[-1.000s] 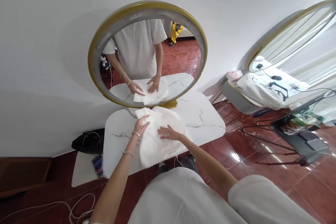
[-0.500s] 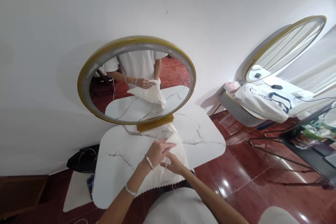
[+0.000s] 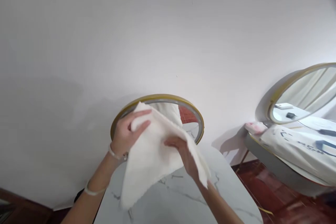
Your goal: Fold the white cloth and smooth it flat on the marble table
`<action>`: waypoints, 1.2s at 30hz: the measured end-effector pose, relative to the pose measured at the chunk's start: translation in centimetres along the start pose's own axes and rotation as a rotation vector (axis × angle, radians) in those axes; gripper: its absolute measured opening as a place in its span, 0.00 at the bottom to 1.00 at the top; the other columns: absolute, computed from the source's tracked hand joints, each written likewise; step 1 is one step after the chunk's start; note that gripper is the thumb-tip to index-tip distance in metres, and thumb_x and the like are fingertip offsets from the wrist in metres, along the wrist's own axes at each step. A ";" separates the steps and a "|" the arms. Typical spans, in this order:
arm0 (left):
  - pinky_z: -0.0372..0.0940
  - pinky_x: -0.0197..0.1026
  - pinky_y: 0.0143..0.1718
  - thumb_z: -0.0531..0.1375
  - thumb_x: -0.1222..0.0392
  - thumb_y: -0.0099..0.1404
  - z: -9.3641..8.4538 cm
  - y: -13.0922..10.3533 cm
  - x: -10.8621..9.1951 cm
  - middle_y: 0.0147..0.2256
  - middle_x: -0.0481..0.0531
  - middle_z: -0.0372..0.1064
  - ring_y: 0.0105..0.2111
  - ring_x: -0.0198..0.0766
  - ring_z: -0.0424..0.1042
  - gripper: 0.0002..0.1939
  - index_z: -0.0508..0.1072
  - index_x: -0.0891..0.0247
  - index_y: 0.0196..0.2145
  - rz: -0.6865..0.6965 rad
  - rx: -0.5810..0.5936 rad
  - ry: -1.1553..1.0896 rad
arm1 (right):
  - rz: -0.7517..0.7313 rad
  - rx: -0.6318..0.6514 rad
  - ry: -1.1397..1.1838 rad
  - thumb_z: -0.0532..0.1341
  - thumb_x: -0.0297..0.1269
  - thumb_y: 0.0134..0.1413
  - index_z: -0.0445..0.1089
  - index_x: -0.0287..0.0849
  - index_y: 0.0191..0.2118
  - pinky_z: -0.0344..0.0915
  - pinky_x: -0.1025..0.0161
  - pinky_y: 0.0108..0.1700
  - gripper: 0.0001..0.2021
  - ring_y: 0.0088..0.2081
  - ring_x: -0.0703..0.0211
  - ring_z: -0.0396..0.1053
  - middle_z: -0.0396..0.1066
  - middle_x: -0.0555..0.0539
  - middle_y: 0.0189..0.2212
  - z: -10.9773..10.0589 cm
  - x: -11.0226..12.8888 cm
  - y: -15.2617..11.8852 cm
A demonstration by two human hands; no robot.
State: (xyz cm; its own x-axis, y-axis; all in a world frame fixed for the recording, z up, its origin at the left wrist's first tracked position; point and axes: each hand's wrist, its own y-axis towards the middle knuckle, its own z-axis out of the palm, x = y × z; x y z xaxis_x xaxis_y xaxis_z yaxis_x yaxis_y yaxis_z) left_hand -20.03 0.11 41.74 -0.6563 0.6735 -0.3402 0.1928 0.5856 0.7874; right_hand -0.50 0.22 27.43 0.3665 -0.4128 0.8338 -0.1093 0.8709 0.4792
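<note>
A white cloth (image 3: 151,150) with a finely scalloped edge is held up over the marble-patterned tabletop, in front of the round mirror. My left hand (image 3: 128,129), a bracelet at its wrist, grips the cloth near its upper left corner, thumb and fingers lying along it. My right hand (image 3: 185,154) is in the fold on the cloth's right side, fingers against the fabric. A flap of the cloth hangs over my right wrist and hides part of that hand.
The gold-rimmed round mirror (image 3: 201,120) stands at the back of the white table (image 3: 168,204), against the wall. To the right, a second mirror (image 3: 301,94) stands over another table bearing a printed white bag (image 3: 296,147) and a pinkish packet (image 3: 255,127). The floor (image 3: 258,182) is red.
Both hands have lifted the cloth off the tabletop, up in front of the mirror, and it has partly opened out. My view has tilted up, so the mirrors appear lower.
</note>
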 end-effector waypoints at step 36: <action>0.65 0.41 0.42 0.56 0.70 0.53 0.7 11.3 8.9 0.28 0.48 0.74 0.31 0.38 0.70 0.11 0.76 0.59 0.23 -0.353 -0.130 0.162 | -0.844 -0.258 -1.387 0.50 0.31 0.66 0.55 0.43 0.64 0.43 0.36 0.65 0.22 0.67 0.46 0.45 0.56 0.39 0.63 4.9 0.1 13.5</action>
State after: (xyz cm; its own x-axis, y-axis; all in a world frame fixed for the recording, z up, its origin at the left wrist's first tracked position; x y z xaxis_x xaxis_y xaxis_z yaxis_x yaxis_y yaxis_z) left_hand -23.18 13.02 47.21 -0.7738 0.3553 -0.5244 -0.1523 0.6992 0.6985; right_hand -6.42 10.57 35.33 -0.8340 -0.5504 0.0385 -0.1204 0.2496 0.9608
